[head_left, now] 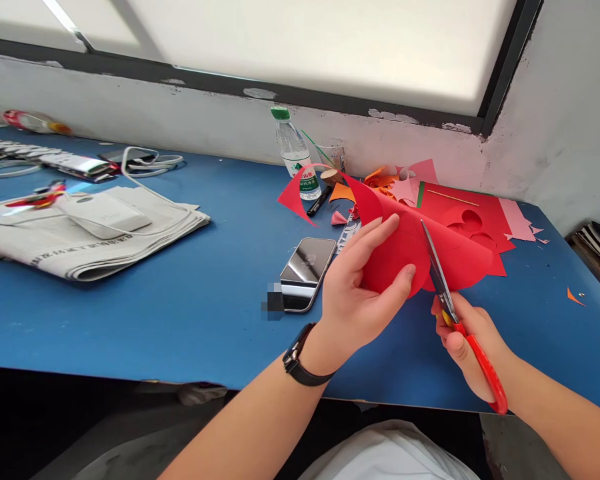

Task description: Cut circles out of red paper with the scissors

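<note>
Your red paper is up over the bench, pinched in your left grip, with your right grip round the red scissors, blades at the paper. Snip slowly, turn the paper to meet the blades, and mind your left thumb. Past it are a bottle and a cup, but I can't tell what's inside.

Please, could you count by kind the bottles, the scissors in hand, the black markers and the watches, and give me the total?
Bottles: 2 (upright bottle, lying bottle)
Scissors in hand: 1
Black marker: 1
Watch: 1
Total: 5
</note>
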`<state>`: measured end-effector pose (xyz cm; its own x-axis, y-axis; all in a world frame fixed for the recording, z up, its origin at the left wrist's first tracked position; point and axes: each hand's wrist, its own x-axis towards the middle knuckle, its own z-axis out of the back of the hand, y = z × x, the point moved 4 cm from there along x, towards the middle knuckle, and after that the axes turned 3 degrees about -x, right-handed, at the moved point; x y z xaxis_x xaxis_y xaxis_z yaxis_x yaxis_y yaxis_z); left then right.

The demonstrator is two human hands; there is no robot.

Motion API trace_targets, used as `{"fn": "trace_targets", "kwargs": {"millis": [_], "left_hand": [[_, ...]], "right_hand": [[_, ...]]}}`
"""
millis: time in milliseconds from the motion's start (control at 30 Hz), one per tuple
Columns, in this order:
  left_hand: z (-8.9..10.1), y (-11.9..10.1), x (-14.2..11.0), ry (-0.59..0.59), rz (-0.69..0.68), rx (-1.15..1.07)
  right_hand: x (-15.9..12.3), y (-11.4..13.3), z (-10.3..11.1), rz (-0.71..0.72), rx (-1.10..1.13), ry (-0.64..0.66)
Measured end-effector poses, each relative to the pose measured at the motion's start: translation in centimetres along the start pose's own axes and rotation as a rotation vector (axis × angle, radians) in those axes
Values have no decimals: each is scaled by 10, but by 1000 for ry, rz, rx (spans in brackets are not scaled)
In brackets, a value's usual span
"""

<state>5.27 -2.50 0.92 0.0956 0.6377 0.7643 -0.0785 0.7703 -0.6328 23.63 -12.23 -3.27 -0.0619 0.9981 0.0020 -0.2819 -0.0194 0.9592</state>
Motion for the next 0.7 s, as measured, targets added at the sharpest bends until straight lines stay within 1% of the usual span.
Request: {"fn": "trace_targets", "kwargs": {"millis": [167,333,567,700], "left_hand": [[0,2,1,2,26,-13],[0,0,1,1,20,-63],[1,-1,3,-1,31,-88],[2,0,4,19,25,-57]], "right_hand": [[1,-2,0,0,1,-5],[2,-9,2,2,-1,40],[1,-11,3,24,-28,42],[2,-13,4,42,-49,29]]}}
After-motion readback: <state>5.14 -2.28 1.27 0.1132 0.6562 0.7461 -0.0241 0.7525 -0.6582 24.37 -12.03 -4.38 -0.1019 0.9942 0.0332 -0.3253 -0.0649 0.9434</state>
